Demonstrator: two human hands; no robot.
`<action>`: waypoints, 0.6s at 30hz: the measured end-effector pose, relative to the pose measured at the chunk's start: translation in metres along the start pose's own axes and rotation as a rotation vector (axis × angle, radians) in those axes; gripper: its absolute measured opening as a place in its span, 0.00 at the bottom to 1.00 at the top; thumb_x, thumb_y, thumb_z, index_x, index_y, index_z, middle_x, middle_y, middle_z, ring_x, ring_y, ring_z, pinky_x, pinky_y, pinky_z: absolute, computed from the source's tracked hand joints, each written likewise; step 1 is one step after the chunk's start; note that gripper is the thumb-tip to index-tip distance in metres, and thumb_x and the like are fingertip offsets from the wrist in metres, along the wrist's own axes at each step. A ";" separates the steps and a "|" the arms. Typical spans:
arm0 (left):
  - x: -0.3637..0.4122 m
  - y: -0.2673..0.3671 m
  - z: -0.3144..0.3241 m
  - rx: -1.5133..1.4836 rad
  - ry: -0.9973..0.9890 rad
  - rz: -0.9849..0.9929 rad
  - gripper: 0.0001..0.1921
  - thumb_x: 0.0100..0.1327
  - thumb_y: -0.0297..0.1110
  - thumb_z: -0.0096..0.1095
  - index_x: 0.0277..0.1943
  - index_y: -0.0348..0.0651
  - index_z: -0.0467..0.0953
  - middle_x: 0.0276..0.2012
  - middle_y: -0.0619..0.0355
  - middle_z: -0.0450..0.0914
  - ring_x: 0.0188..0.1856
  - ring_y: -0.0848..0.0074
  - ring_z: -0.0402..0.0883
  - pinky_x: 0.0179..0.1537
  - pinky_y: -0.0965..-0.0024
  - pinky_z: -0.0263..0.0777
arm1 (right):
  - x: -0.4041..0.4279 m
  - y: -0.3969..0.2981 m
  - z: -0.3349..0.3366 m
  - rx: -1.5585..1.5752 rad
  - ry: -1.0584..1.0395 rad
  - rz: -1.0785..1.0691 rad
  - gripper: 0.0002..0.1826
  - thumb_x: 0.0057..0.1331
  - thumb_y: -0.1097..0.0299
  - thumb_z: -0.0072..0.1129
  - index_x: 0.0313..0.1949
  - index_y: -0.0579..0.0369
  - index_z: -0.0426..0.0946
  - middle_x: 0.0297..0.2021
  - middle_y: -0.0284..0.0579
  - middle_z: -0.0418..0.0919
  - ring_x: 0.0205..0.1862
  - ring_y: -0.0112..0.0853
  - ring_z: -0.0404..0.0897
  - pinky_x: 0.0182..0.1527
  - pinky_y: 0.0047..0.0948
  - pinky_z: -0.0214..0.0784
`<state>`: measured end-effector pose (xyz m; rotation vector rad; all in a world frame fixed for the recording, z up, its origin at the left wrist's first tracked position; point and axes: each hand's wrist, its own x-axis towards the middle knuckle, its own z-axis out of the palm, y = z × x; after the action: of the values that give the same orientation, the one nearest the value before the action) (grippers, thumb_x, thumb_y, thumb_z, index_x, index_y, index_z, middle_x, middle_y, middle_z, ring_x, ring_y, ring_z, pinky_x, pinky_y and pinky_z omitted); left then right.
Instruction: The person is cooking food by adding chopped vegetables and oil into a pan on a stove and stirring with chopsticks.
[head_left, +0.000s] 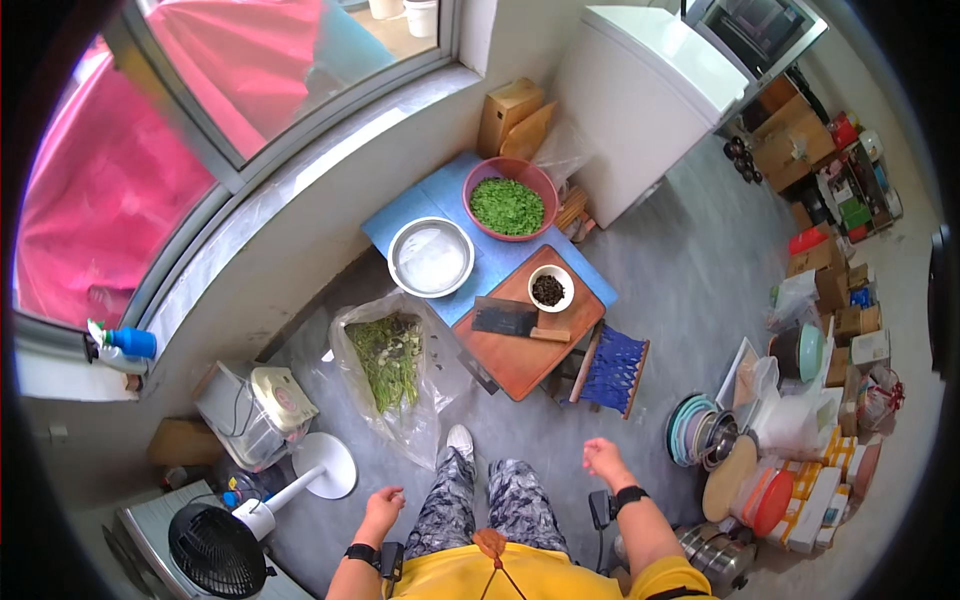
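Both my hands are empty and hang beside my body, fingers loosely bent. My left hand (385, 508) is near the white fan base on the floor. Over the floor below the blue woven stool hangs my right hand (604, 459). Before me a low blue table (433, 193) carries a brown cutting board (510, 362). On the board lie a cleaver (504, 318) with a wooden handle and a white bowl (551, 288) of dark pieces. Behind them are a steel basin (431, 257) and a red basin (551, 180) of chopped greens.
A clear plastic bag (431, 442) of plant trimmings lies on the floor left of the table. The blue woven stool (613, 367) stands at its right. A fan (217, 551) is at lower left, stacked pans (694, 431) at right, a white freezer (637, 112) behind.
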<state>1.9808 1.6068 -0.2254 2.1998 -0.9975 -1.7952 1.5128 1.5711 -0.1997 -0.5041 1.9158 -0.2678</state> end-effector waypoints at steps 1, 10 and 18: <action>0.003 0.018 0.002 -0.080 0.001 0.040 0.13 0.58 0.27 0.54 0.47 0.34 0.75 0.31 0.52 0.81 0.33 0.73 0.80 0.36 0.72 0.73 | 0.009 -0.010 -0.001 0.002 -0.007 -0.009 0.12 0.61 0.69 0.52 0.44 0.57 0.72 0.30 0.40 0.77 0.27 0.27 0.77 0.24 0.26 0.69; 0.008 0.000 0.011 -0.108 0.111 -0.216 0.14 0.60 0.25 0.52 0.48 0.31 0.72 0.34 0.52 0.79 0.33 0.73 0.79 0.36 0.71 0.73 | 0.068 -0.067 -0.011 -0.129 -0.124 -0.046 0.11 0.61 0.68 0.53 0.42 0.58 0.74 0.29 0.40 0.78 0.25 0.27 0.78 0.24 0.27 0.68; -0.026 0.036 0.090 -0.195 0.191 -0.427 0.12 0.58 0.23 0.55 0.45 0.30 0.74 0.29 0.52 0.79 0.30 0.74 0.78 0.34 0.73 0.74 | 0.165 -0.105 -0.078 -0.138 -0.189 -0.020 0.09 0.61 0.71 0.51 0.42 0.55 0.72 0.29 0.37 0.77 0.25 0.24 0.76 0.23 0.25 0.68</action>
<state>1.8827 1.6204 -0.2118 2.5310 -0.3141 -1.6948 1.4107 1.3979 -0.2623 -0.6186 1.7526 -0.0965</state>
